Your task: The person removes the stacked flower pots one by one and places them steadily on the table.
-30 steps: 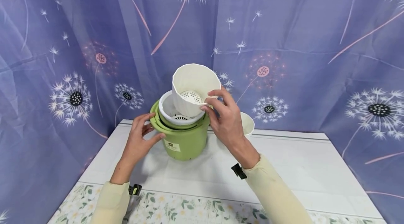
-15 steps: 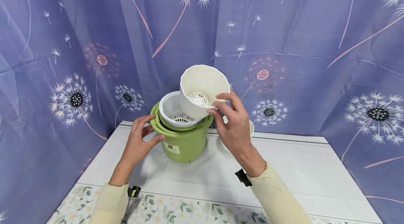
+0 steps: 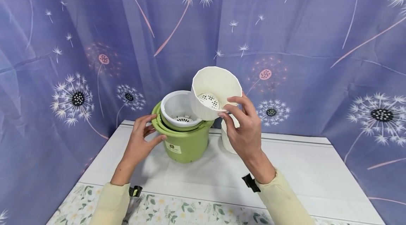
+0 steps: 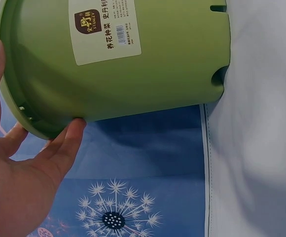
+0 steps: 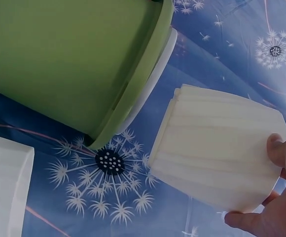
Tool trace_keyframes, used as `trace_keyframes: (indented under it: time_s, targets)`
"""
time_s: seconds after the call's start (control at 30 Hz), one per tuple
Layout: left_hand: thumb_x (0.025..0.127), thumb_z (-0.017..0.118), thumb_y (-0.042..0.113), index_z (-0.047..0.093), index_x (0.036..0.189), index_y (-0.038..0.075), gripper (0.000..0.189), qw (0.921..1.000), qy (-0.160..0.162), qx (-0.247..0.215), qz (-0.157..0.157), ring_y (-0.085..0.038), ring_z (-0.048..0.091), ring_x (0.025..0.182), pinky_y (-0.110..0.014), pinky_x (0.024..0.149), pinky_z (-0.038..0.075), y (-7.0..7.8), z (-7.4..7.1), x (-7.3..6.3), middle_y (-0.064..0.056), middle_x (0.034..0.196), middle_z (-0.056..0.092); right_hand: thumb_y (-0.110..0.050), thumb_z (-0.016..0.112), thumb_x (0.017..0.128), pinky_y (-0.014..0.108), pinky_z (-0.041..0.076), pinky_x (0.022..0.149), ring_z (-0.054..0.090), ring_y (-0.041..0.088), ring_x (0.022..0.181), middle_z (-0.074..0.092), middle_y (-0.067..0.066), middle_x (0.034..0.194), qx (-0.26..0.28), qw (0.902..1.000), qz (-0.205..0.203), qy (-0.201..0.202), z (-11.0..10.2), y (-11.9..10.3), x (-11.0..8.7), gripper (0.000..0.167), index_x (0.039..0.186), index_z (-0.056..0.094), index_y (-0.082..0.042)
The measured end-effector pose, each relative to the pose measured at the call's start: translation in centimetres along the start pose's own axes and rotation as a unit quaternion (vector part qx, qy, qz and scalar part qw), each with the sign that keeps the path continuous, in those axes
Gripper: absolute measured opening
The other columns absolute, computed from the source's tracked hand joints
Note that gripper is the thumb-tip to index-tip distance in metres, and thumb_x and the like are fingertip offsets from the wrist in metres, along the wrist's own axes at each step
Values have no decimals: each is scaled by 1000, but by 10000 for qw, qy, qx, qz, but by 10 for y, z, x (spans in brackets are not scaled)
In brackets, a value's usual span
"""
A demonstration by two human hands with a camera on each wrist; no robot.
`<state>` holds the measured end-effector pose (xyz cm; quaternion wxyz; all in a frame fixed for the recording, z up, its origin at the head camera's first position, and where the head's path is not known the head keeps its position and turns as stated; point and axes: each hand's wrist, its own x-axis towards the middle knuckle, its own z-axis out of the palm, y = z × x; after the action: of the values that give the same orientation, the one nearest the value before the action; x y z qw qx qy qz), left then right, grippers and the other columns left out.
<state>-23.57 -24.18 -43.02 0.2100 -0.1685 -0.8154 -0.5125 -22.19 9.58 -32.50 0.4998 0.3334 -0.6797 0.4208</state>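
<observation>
A large green flowerpot point(image 3: 190, 147) with a label stands on the table, with another green rim and a white flowerpot point(image 3: 169, 103) with a slotted bottom nested inside it. My left hand point(image 3: 141, 138) grips the green pot's rim at its left side, thumb in front, as the left wrist view point(image 4: 24, 173) shows too. Up to the right, my right hand point(image 3: 244, 128) pinches the rim of a cream-white faceted flowerpot point(image 3: 219, 82) with a perforated bottom. This held pot is tilted, its mouth toward the head camera; in the right wrist view its side point(image 5: 222, 143) hangs apart from the green pot.
Another white pot point(image 3: 226, 140) stands on the table behind my right hand, partly hidden by it. A white cloth point(image 3: 301, 168) with a floral front strip point(image 3: 190, 207) covers the table. A purple dandelion-print curtain point(image 3: 301, 87) hangs close along the back and sides.
My right hand has moved to the right with the cream-white flowerpot, from over the nested pots to their right side. My left hand stays on the green flowerpot's rim.
</observation>
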Motion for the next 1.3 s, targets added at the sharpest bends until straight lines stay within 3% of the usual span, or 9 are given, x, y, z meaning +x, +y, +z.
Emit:
trace_keyframes:
  time_s: [0.13,0.37,1.03,1.3]
  targets:
    - [88,89,8,49,157,16,80,10000,-30,-59,35,-34,60,134,-41,114,55,1,-1,0,-13,156,36,9,85,82,59,41,126,64,51,118,67,26,116,4,10000,-8,92,-5,-1,-3,16,93,76,1]
    - [88,88,7,49,157,16,79,10000,-41,-46,64,-34,60,135,-42,114,54,1,0,1,-13,155,37,9,86,82,62,40,126,68,44,110,68,26,116,-172,9997,14,196,-16,0,-7,16,92,77,1]
    - [88,88,7,49,157,14,79,9999,-16,-37,96,-35,60,134,-37,114,54,0,2,1,-13,155,38,7,86,84,57,42,126,67,44,114,69,24,117,-834,9959,263,211,-43,4,-22,13,91,77,0]
    - [88,88,7,49,157,13,79,9999,-12,-17,110,-36,60,134,-34,114,54,0,1,1,-14,155,38,8,86,82,57,42,126,69,39,103,70,23,117,-897,9951,323,249,-49,4,-27,15,91,78,-1]
